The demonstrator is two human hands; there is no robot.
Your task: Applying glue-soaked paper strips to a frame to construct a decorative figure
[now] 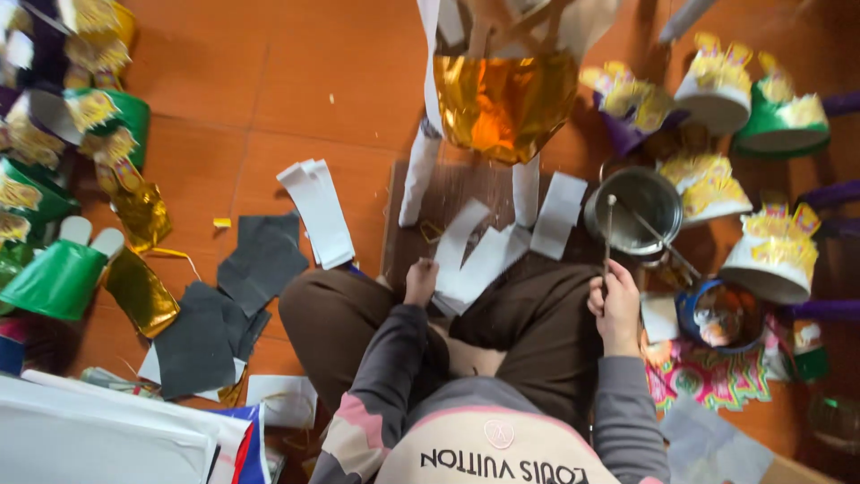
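Observation:
I sit cross-legged on an orange tiled floor. My left hand point(419, 280) rests on a pile of white paper strips point(472, 258) lying over my knee and a dark wooden board point(448, 193). My right hand point(616, 309) grips a thin stick point(609, 235) held upright, its top next to a round metal pot point(640, 211) with another stick leaning in it. A shiny gold foil piece point(503, 103) on a frame with white paper legs stands just beyond the board.
Paper crowns in green, white and purple with gold trim point(778, 255) crowd the right side, and green ones point(58, 278) the left. Grey paper sheets point(224, 305), white strips point(318, 211) and gold foil scraps point(139, 291) lie at my left. A blue bowl point(721, 314) sits by my right knee.

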